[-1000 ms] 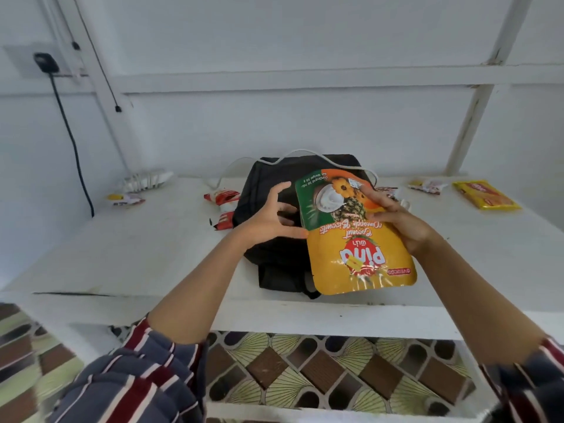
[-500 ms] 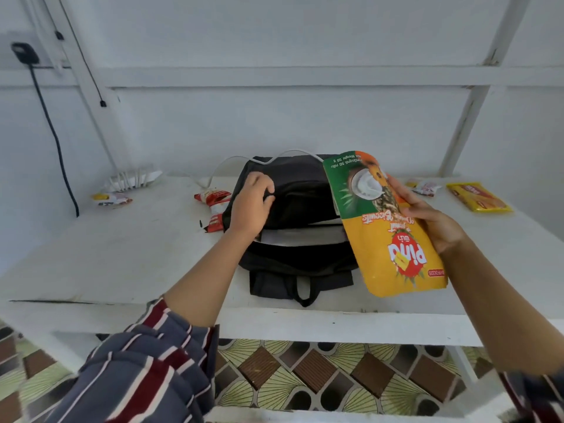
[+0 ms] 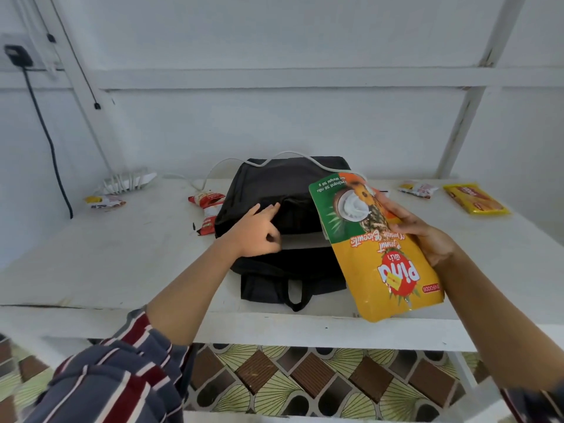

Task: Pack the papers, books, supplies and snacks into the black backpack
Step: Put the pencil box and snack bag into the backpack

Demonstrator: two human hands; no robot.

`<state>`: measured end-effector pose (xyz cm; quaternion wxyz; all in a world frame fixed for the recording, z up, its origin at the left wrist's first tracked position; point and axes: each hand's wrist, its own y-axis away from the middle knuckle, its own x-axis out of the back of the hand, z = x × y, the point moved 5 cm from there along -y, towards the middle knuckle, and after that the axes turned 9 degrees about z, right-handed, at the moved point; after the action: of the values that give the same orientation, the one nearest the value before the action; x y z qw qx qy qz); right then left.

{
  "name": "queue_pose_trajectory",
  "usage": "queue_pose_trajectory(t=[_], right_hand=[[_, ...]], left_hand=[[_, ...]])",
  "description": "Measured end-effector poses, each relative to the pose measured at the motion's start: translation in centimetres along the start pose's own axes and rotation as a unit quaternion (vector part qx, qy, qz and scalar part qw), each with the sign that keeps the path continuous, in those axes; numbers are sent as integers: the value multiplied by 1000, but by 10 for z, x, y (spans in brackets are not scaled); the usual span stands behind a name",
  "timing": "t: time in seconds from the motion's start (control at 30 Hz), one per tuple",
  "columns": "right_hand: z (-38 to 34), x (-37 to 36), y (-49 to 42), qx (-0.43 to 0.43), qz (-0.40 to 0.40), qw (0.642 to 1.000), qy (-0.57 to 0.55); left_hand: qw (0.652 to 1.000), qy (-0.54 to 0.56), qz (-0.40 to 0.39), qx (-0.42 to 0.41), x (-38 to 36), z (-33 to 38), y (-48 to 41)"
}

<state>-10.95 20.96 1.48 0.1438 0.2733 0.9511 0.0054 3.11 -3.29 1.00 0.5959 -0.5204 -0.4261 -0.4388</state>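
Several snacks lie about, but we watch one: the yellow biscuit pouch [image 3: 384, 257], held upside down over the right edge of the black backpack [image 3: 283, 184]. Our right hand [image 3: 427, 236] grips it, thumb on the front, fingers curled behind. Our left hand [image 3: 256, 236] is at the backpack's mouth and seems to pinch the flap's lip, forefinger straight along the fabric, the rest curled. Pale paper [image 3: 302, 241] shows in the gap. Here's the worry: that gap looks narrow for so broad a pouch, so it may snag on the lip or crumple the paper. If the pinch slips, the flap drops shut. A white cable [image 3: 290, 154] draped over the backpack's far end could catch too.
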Motion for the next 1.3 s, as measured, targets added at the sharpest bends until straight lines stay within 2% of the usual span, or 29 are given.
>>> queue_pose_trajectory(t=[0.13, 0.23, 0.33, 0.43, 0.57, 0.73, 0.9, 1.1, 1.2, 1.3], right_hand=[[-1, -4, -1, 7, -9, 1000, 0], [-3, -8, 2, 10, -20, 1000, -9], [-6, -14, 7, 15, -40, 999, -7], [-2, -17, 11, 10, -49, 999, -8], [19, -27, 6, -39, -77, 996, 33], [29, -53, -17, -73, -20, 990, 118], [25, -83, -51, -78, 55, 990, 101], [18, -112, -94, -42, 140, 986, 84], [-2, -129, -107, -7, 164, 970, 182], [-10, -136, -115, 10, 159, 964, 213]], left_hand=[[993, -114, -39, 3, -11, -10, 2], [988, -147, -34, 22, -10, -14, -1], [994, -105, -12, 35, 5, -17, -6], [996, 0, 17, 85, 24, -27, -12], [989, 75, 7, 131, 42, -34, -27], [974, 168, 65, 139, 71, -40, -42], [976, 173, 83, 102, 91, -39, -49], [979, 175, 76, 74, 101, -37, -48], [981, 168, 75, 61, 102, -36, -47], [979, 182, 69, 58, 100, -41, -48]])
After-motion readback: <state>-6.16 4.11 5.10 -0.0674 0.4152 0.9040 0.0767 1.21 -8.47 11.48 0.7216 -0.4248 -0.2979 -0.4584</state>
